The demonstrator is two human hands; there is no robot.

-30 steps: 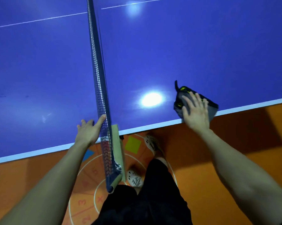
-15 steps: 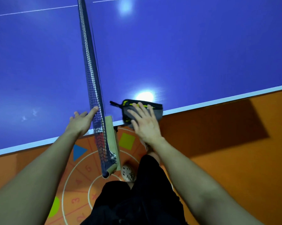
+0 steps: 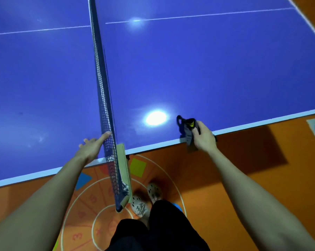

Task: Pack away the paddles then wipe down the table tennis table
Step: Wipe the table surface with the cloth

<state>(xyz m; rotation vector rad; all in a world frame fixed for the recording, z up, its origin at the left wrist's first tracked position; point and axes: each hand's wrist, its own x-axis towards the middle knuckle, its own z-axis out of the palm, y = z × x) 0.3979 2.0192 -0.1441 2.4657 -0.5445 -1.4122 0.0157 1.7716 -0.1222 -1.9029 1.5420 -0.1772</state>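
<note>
Bench (image 3: 207, 69) blue, near edge running left-right | left grip (image 3: 91, 149) spread flat on it, forefinger touching net (image 3: 102, 87) | cloth (image 3: 188, 132) bunched at near edge, right of net | right grip (image 3: 204, 139) pinching cloth, so nearer; likely sweeps along edge.

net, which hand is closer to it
Left. The left hand lies on the table with its index fingertip against the net; the right hand is off to the net's right at the table's near edge, gripping a dark cloth.
</note>
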